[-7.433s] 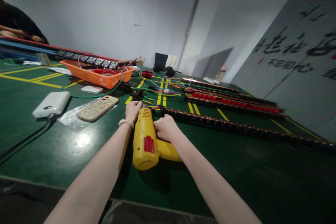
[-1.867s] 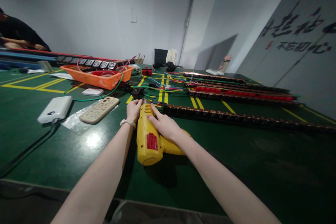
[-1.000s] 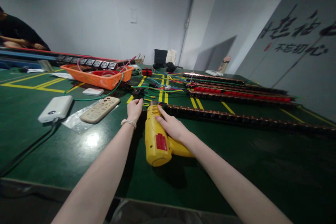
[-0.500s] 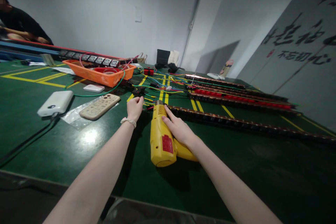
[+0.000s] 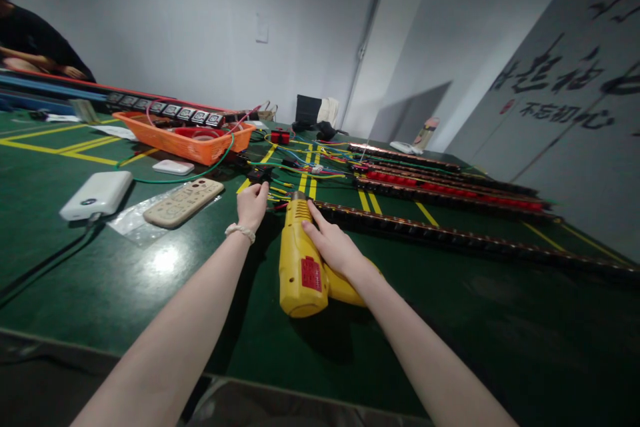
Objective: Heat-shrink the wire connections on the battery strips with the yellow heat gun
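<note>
A yellow heat gun [image 5: 303, 273] with a red label is in my right hand [image 5: 333, 243], which wraps around its grip with the index finger stretched along the body. Its metal nozzle points away from me, toward a bundle of thin coloured wires [image 5: 280, 197]. Just left of the nozzle, my left hand [image 5: 253, 205] is closed in a pinch beside a black connector [image 5: 259, 175]. What its fingers hold is hidden. From the wires, a long dark strip [image 5: 430, 230] with a copper-coloured top edge runs off to the right.
More strips with red parts [image 5: 450, 190] lie behind. On the left are an orange basket [image 5: 185, 147], a beige phone case [image 5: 183, 203] on a plastic bag, and a white power bank [image 5: 97, 195] with a black cable. A person in black [image 5: 40, 40] sits at far left.
The view has turned slightly, so things sit a little further left. Both hands and the heat gun keep nearly the same place relative to the wires.
</note>
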Demonstrator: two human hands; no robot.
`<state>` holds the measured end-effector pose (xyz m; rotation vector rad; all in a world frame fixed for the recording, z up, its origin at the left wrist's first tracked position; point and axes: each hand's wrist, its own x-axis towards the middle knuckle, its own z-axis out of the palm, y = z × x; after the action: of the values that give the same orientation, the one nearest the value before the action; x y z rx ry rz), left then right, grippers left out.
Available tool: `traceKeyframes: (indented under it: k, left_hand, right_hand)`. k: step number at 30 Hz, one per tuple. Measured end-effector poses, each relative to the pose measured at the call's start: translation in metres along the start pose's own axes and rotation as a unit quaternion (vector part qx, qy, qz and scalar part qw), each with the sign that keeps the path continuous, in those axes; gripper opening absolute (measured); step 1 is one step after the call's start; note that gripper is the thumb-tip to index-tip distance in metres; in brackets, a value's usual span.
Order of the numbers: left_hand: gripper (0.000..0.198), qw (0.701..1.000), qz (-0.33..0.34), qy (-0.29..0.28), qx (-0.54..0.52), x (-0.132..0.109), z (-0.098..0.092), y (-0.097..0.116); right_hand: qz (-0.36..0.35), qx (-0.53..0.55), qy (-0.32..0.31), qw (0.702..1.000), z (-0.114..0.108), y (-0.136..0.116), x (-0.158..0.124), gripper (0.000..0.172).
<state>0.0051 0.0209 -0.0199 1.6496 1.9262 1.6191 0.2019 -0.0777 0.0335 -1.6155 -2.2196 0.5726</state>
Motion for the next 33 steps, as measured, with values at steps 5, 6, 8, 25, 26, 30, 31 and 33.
traceKeyframes:
  k: [5, 6, 8, 25, 26, 30, 31, 33]
  left_hand:
    - [0.044, 0.999, -0.03, -0.024, -0.006, 0.002, 0.003, -0.004]
    - [0.044, 0.999, -0.034, -0.028, -0.008, 0.002, 0.003, -0.005]
    - [0.044, 0.999, -0.037, -0.033, -0.01, 0.002, 0.003, -0.005]
    - [0.04, 0.997, -0.036, -0.067, -0.009, 0.008, 0.004, -0.013]
    - [0.04, 0.997, -0.035, -0.067, -0.009, 0.008, 0.004, -0.013]
    - [0.04, 0.997, -0.038, -0.073, -0.009, 0.008, 0.003, -0.013]
    - [0.04, 0.997, -0.038, -0.071, -0.01, 0.008, 0.004, -0.013]
    - [0.04, 0.997, -0.038, -0.063, -0.009, 0.007, 0.004, -0.014]
  right_hand:
    - [-0.003, -0.001, 0.002, 1.0, 0.002, 0.0, 0.001, 0.07]
    - [-0.006, -0.001, 0.001, 1.0, 0.003, -0.001, 0.002, 0.07]
    - [-0.008, -0.003, -0.003, 1.0, 0.006, -0.005, 0.004, 0.07]
    - [-0.036, -0.016, -0.035, 0.999, 0.025, -0.03, 0.019, 0.072]
    - [-0.035, -0.014, -0.037, 0.999, 0.025, -0.03, 0.019, 0.073]
    - [-0.032, -0.002, -0.04, 0.999, 0.023, -0.028, 0.018, 0.076]
    - [-0.032, 0.001, -0.039, 0.999, 0.023, -0.027, 0.017, 0.077]
    - [-0.026, 0.004, -0.038, 0.999, 0.021, -0.024, 0.016, 0.078]
